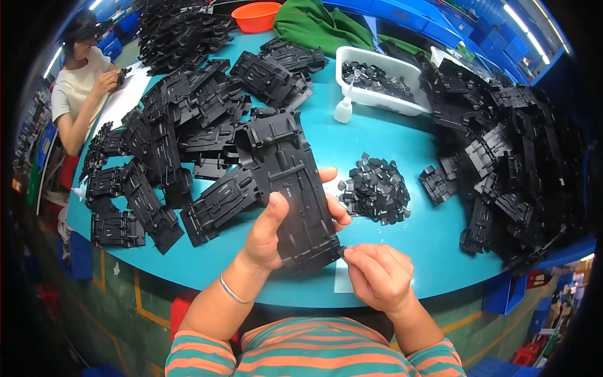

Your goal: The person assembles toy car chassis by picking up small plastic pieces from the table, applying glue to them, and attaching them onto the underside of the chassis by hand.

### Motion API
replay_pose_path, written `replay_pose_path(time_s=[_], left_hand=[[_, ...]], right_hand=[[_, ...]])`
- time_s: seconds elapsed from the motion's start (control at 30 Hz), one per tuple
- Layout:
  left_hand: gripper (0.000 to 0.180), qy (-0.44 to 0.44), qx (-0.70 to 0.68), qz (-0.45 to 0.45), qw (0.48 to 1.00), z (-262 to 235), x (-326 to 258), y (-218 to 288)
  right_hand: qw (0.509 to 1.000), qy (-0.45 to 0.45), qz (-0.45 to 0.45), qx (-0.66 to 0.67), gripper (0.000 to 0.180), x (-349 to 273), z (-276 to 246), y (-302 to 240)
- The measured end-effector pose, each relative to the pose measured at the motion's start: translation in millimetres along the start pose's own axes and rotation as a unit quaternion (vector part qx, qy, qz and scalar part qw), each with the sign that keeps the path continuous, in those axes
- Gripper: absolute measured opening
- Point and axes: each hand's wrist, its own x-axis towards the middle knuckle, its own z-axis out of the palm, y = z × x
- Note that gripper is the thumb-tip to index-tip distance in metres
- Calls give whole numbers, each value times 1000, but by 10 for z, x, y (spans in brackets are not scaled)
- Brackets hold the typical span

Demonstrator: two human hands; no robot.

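A long black plastic chassis part (pixel 295 195) lies tilted in my left hand (pixel 267 229), thumb on its near face and fingers wrapped round the far edge. My right hand (pixel 380 273) is closed in a pinch at the chassis part's lower right corner. Between those fingertips is a small black piece (pixel 342 251), mostly covered by the fingers, touching or almost touching the corner. Just beyond my hands, a heap of small black pieces (pixel 377 188) sits on the teal table (pixel 440 257).
More black chassis parts (pixel 207 125) are piled on the left, with another large pile (pixel 502 163) on the right. A white tub (pixel 383 97) of small pieces and a white squeeze bottle (pixel 343 110) stand farther back, near an orange basin (pixel 256 17). Another person (pixel 81 94) works at far left.
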Motion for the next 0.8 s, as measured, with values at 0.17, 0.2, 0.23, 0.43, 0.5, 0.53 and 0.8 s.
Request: replay_pose_path(time_s=[0.17,0.2,0.23,0.43,0.5,0.53,0.8], left_hand=[[93,12,21,1,1000,9,0,-7],[94,10,23,0,1000,-8,1,-13],[94,7,25,-1,1000,-19,2,-17],[95,8,35,1,999,-3,-8,-24],[96,9,46,0,999,10,-14,-25],[97,10,56,-1,998,11,-13,-27],[101,2,99,-5,995,17,-9,-30]], right_hand=[[1000,0,-20,-8,25,0,18,53],[1000,-1,-23,-12,25,1,22,57],[1000,-2,-22,-12,25,1,25,53],[1000,-24,-3,-14,26,-11,21,36],[999,-27,-8,-17,26,-25,22,44],[999,-27,-7,-17,26,-30,25,52],[999,-26,-7,-17,25,-41,25,67]])
